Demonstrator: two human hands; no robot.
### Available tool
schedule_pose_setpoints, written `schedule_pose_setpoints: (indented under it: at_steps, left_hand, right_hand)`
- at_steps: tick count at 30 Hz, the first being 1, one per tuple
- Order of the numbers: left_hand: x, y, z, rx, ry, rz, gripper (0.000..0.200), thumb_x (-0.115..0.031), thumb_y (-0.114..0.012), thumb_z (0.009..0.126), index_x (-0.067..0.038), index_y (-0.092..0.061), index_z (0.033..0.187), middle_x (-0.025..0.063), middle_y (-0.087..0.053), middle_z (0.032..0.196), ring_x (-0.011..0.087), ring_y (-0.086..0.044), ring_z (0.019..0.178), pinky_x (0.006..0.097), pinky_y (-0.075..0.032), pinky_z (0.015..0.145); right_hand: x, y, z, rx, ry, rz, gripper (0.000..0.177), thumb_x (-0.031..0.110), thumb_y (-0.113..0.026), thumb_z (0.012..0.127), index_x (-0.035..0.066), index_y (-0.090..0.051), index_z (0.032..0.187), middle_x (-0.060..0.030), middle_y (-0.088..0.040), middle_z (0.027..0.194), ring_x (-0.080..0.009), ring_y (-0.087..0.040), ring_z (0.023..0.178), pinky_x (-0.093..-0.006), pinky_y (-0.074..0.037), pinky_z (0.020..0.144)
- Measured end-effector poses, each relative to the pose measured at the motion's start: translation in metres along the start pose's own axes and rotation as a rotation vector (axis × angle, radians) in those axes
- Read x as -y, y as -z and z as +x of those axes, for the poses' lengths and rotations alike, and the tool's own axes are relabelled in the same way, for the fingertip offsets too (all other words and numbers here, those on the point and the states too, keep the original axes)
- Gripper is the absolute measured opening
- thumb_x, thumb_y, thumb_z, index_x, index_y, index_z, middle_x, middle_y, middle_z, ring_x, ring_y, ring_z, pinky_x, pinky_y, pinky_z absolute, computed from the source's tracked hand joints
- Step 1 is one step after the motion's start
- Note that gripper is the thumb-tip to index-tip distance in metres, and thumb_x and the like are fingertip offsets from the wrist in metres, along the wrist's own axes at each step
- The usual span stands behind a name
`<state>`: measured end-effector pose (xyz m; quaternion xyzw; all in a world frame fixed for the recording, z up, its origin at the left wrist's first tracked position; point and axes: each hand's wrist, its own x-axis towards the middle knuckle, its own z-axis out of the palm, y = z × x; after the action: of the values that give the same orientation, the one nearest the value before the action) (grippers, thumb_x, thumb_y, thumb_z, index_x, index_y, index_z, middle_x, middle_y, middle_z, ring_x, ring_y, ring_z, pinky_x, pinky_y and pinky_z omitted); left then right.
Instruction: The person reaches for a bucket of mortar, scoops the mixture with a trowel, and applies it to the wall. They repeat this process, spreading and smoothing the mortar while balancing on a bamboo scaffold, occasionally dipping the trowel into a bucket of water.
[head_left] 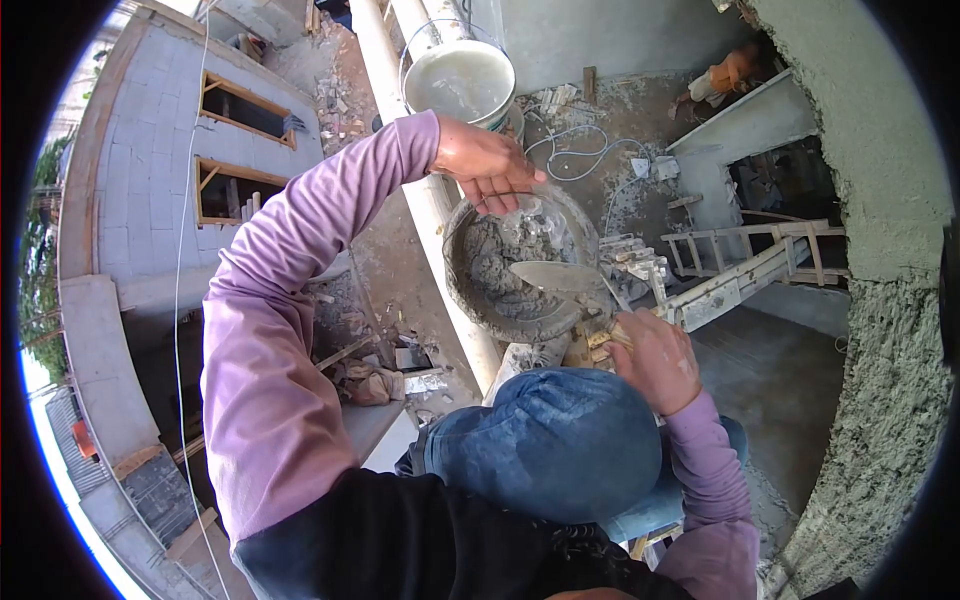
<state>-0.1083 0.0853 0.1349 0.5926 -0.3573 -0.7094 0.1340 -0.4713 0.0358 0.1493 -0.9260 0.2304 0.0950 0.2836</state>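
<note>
Your loosely open left hand (490,172) spills water (532,208) over lumpy mortar (485,262) in the tub (533,331), your right hand (660,362) grips the trowel (552,277) above it, and the wall (885,400) looks only partly smoothed.

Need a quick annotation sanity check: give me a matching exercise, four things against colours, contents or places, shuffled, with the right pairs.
Things:
1. Trowel
2. Bucket
3. Basin
4. Jeans

Places, colours, states:
A. Blue
B. Holds a lumpy grey mix
C. Gripped in the right hand
D. Holds a pale, cloudy liquid

Right pairs: 1-C, 2-D, 3-B, 4-A
</note>
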Motion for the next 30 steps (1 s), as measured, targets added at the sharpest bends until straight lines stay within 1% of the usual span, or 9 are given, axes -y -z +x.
schedule_pose_setpoints:
  at_steps: [5,8,9,12,17,20,24,27,30]
  left_hand:
    - [0.002,0.003,-0.001,-0.114,0.058,0.179,0.069,-0.051,-0.064,0.093,0.007,-0.057,0.129,0.018,-0.069,0.113,0.0234,-0.067,0.105,0.0334,-0.055,0.088]
    - [0.024,0.008,0.002,-0.374,-0.228,0.58,0.06,-0.044,-0.07,0.09,0.004,-0.062,0.124,0.0118,-0.073,0.098,0.0186,-0.07,0.092,0.0311,-0.055,0.078]
    - [0.035,0.005,0.007,-0.516,-0.293,0.607,0.049,-0.035,-0.072,0.089,0.002,-0.066,0.12,0.0088,-0.074,0.089,0.0161,-0.069,0.077,0.0309,-0.054,0.071]
    - [0.088,-0.002,0.031,-0.84,-0.259,0.506,0.043,-0.034,-0.07,0.092,-0.001,-0.068,0.118,0.0086,-0.074,0.087,0.0162,-0.067,0.07,0.0319,-0.054,0.07]
    - [0.158,-0.03,0.072,-0.869,-0.483,-0.247,0.048,-0.041,-0.057,0.099,0.0,-0.066,0.124,0.0147,-0.067,0.119,0.0183,-0.062,0.107,0.0312,-0.048,0.095]
    - [0.154,-0.036,0.071,-0.602,-0.481,-0.618,0.052,-0.041,-0.054,0.1,0.002,-0.062,0.129,0.0131,-0.067,0.119,0.0193,-0.062,0.109,0.0305,-0.047,0.098]
    - [0.164,-0.037,0.078,-0.478,-0.454,-0.898,0.049,-0.034,-0.06,0.097,0.003,-0.06,0.13,0.0143,-0.066,0.121,0.0199,-0.063,0.11,0.0317,-0.049,0.097]
    - [0.149,-0.052,0.066,-0.539,-0.448,-1.0,0.05,-0.024,-0.069,0.091,0.004,-0.059,0.13,0.013,-0.067,0.117,0.0201,-0.064,0.105,0.0326,-0.05,0.096]
    - [0.145,-0.085,0.062,-0.627,-0.448,-1.155,0.049,-0.018,-0.072,0.088,0.005,-0.058,0.13,0.0117,-0.067,0.115,0.0195,-0.064,0.104,0.0316,-0.05,0.095]
  right_hand:
    - [0.003,0.013,-0.012,-0.035,-0.007,-0.015,0.029,0.016,-0.071,0.08,0.001,-0.061,0.102,-0.0168,-0.061,0.095,-0.0381,-0.064,0.087,-0.0457,-0.052,0.075]
    - [0.004,0.019,-0.01,-0.013,-0.08,-0.152,0.031,0.015,-0.072,0.077,0.003,-0.062,0.103,-0.0157,-0.062,0.097,-0.0347,-0.066,0.087,-0.0423,-0.052,0.076]
    - [0.005,0.019,-0.003,-0.039,-0.064,-0.232,0.029,0.014,-0.072,0.076,0.004,-0.063,0.102,-0.0149,-0.062,0.095,-0.0329,-0.066,0.087,-0.0415,-0.053,0.075]
    - [0.018,0.011,0.043,-0.088,-0.006,-0.504,0.021,0.012,-0.07,0.076,0.006,-0.068,0.095,-0.0123,-0.064,0.09,-0.0277,-0.069,0.083,-0.0391,-0.055,0.07]
    - [0.016,-0.077,0.148,0.084,0.274,-0.446,0.01,0.01,-0.065,0.077,0.01,-0.075,0.076,-0.0133,-0.068,0.084,-0.028,-0.073,0.079,-0.036,-0.057,0.063]
    - [0.025,-0.092,0.119,0.088,0.276,-0.549,0.008,0.01,-0.067,0.075,0.007,-0.075,0.078,-0.0162,-0.067,0.083,-0.0291,-0.073,0.078,-0.0364,-0.058,0.063]
    - [0.023,-0.021,0.07,0.165,0.315,-0.462,0.011,0.009,-0.068,0.074,0.002,-0.073,0.08,-0.0201,-0.066,0.082,-0.031,-0.072,0.076,-0.0375,-0.058,0.061]
    - [0.026,0.013,0.055,0.07,0.152,-0.5,0.01,0.009,-0.069,0.073,0.003,-0.073,0.08,-0.0192,-0.066,0.082,-0.031,-0.072,0.076,-0.0388,-0.058,0.063]
    - [0.008,-0.026,0.091,0.016,0.028,-0.482,0.017,0.01,-0.071,0.068,-0.004,-0.069,0.078,-0.0194,-0.065,0.084,-0.0322,-0.071,0.075,-0.0392,-0.058,0.067]
